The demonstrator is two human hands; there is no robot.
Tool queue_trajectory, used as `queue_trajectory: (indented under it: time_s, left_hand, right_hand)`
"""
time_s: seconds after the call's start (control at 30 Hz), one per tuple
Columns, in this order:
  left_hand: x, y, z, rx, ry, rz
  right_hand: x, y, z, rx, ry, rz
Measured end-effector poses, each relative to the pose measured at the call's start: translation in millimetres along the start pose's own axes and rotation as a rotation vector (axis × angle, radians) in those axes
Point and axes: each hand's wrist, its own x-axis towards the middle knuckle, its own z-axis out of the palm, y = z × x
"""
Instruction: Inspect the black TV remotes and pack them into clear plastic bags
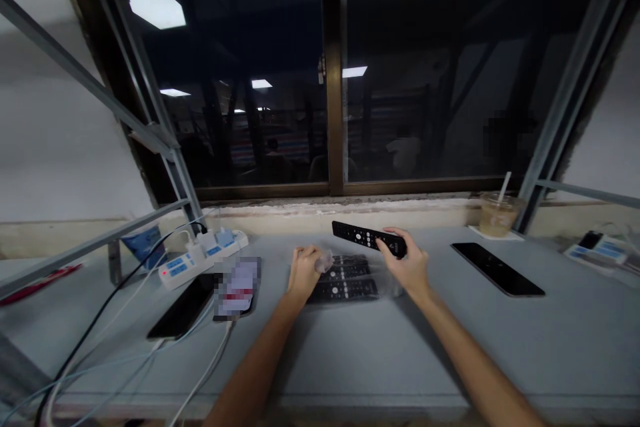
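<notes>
My right hand [410, 263] grips one end of a black remote control [363, 235], raised above the table with its buttons facing me. On the table beneath it lie black remote controls [345, 288] side by side, covered by clear plastic wrapping [385, 280]. My left hand [304, 272] is closed at the left end of these remotes. A small translucent, roundish piece of plastic [324, 261] sticks out from its fingers; I cannot tell whether it is part of the wrapping.
Left of my hands are a lit phone [240, 287], a dark phone [183, 310], cables and a white power strip [203, 259]. To the right lie another dark phone [497, 269] and a drink cup with a straw [499, 215]. Metal frame posts stand either side of the window.
</notes>
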Motion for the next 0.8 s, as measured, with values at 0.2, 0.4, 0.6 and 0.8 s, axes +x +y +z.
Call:
queue_trajectory:
  time_s: [0.2,0.4,0.6,0.8]
  left_hand:
    - [0.4,2.2,-0.9,0.000,-0.091,0.012]
    - [-1.3,5.4,1.8,-0.009,0.011,-0.015]
    - [-2.5,2.7,2.0,-0.020,-0.053,0.008]
    - [-1.2,1.6,0.5,0.002,-0.034,0.005]
  right_hand:
    - [-1.3,3.8,3.0,-0.058,-0.085,-0.084]
    - [-0.6,13.1,6.7,0.161,-0.175,-0.267]
    - [3.3,15.0,2.7,0.309,-0.197,-0.200]
    - [8.2,2.0,3.8,0.480,0.055,0.295]
